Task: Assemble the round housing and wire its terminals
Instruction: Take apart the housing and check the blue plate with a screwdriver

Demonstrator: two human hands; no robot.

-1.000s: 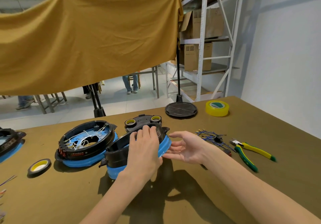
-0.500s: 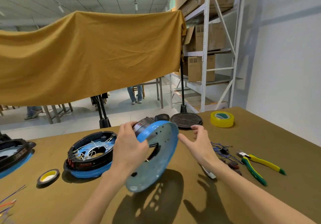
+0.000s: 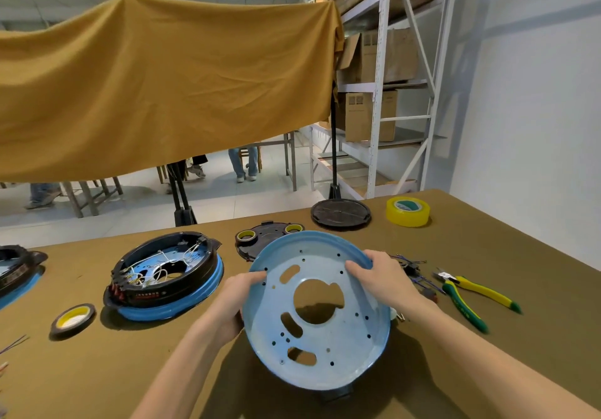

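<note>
Both hands grip the round blue metal housing plate (image 3: pixel 317 313) at lower centre, tilted up above the olive table (image 3: pixel 422 373): left hand (image 3: pixel 235 301) curled on its left rim, right hand (image 3: pixel 382 277) on its upper right rim. A wired black-and-blue housing (image 3: pixel 167 277) lies at centre left; green-and-yellow pliers (image 3: pixel 471 295) lie at right.
</note>
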